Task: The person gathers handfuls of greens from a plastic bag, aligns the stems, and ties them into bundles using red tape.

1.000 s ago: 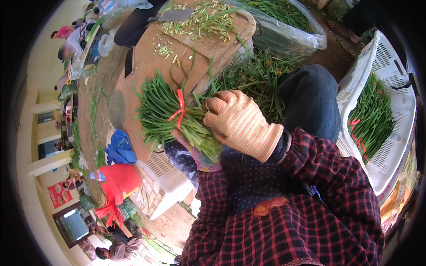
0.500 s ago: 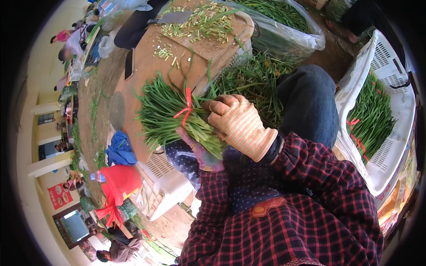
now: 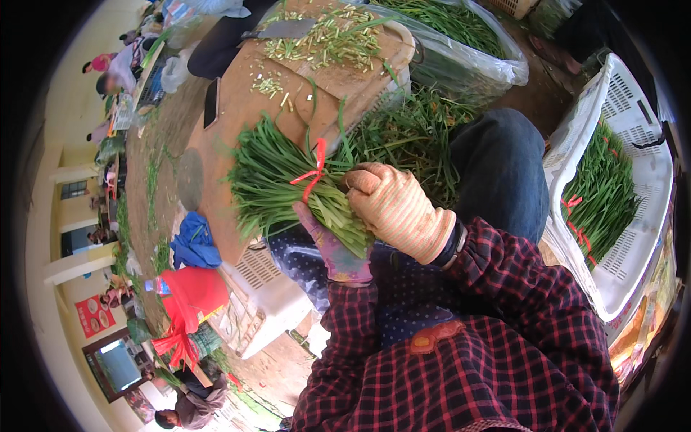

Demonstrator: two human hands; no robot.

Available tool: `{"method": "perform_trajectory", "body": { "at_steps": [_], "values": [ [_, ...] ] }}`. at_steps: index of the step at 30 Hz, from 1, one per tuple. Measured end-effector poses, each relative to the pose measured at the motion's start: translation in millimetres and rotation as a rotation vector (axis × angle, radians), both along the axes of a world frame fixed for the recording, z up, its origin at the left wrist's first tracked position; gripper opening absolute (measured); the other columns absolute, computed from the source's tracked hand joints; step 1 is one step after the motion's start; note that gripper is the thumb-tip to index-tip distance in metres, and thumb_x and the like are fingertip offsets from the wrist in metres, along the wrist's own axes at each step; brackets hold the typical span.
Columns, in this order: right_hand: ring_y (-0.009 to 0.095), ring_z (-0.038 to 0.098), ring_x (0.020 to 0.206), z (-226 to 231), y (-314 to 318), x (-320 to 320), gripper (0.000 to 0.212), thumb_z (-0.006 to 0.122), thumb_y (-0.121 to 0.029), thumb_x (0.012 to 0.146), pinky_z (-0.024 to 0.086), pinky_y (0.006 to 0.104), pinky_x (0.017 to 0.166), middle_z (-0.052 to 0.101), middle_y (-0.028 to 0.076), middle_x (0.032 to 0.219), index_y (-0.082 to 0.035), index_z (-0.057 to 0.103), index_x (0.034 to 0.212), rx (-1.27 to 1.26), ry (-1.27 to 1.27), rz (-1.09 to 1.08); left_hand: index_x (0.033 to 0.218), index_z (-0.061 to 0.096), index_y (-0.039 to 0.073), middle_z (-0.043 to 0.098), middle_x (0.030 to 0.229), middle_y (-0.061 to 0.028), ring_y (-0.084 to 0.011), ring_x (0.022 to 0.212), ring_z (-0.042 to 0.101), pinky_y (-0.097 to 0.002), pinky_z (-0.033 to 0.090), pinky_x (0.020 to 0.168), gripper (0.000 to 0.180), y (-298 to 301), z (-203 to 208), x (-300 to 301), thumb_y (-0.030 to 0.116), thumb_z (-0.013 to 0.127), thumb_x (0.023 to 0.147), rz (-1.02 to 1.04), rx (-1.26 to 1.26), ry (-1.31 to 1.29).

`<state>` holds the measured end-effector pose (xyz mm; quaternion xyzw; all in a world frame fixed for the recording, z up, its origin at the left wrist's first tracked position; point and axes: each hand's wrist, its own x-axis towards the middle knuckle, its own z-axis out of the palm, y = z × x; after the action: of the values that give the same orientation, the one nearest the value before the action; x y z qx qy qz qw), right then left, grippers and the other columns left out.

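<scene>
A bundle of garlic chives (image 3: 270,176), tied with a red band (image 3: 314,173), hangs over my lap near the board's front edge. My left hand (image 3: 335,248), in a purple patterned glove, cups it from below around the pale stalks, thumb lying by the band. At the bundle's right side, my right hand (image 3: 403,212) in a striped, soiled glove has its fingers curled against the stalks. Its fingertips are partly hidden, but they seem to pinch some stalks.
A wooden board (image 3: 237,155) carries cut stalk ends (image 3: 324,43), a cleaver (image 3: 288,29) and a phone (image 3: 211,103). Loose greens (image 3: 399,133) lie beside my knee. A white crate (image 3: 579,155) at right holds tied chives. A red bag (image 3: 198,288) is at left.
Both hands and the bundle have shifted slightly to the right. My right hand's fingers, more spread before, are now curled in tighter at the stalks.
</scene>
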<state>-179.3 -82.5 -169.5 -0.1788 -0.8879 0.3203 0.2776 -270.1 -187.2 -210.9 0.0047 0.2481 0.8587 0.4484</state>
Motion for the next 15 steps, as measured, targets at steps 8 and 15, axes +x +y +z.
{"method": "perform_trajectory", "body": {
  "at_steps": [8,15],
  "values": [
    [0.033,0.061,0.091,17.4,3.7,22.0,0.013,0.067,-0.005,0.071,0.053,0.0393,0.071,0.061,0.012,0.102,-0.003,0.056,0.078,-0.106,0.128,0.154,0.133,0.05,0.01,0.057,0.127,-0.0088,-0.0258,0.111,0.056,-0.0409,0.045,0.098,0.068,-1.0,9.8,2.1,0.063,0.045,0.092,-0.026,0.05,-0.065],
    [0.034,0.061,0.104,27.5,-1.8,37.2,0.018,0.07,0.002,0.068,0.054,0.0382,0.077,0.061,0.012,0.098,-0.002,0.058,0.081,-0.153,0.193,0.131,0.133,0.05,0.009,0.057,0.126,-0.0105,-0.0265,0.109,0.057,-0.0417,0.047,0.095,0.07,1.5,18.9,10.9,0.065,0.044,0.091,-0.042,0.089,-0.114]
  ]
}}
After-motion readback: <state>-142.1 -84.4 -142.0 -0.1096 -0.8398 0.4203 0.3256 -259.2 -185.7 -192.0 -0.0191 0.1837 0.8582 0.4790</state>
